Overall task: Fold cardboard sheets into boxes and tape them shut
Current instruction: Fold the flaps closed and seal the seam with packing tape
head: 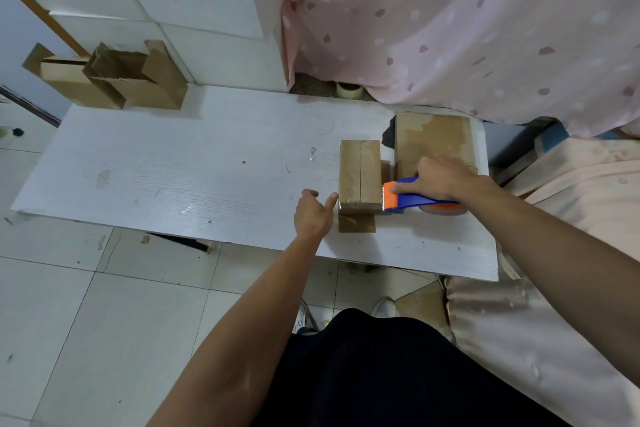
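While the right hand (440, 177) clenches the blue-and-orange tape dispenser (415, 199), its toothed blade touches the near right corner of the small cardboard box (360, 173). Left hand (311, 215), loosely spread, braces the opposite corner. Taping looks nearly finished; next, probably tear the tape against the blade.
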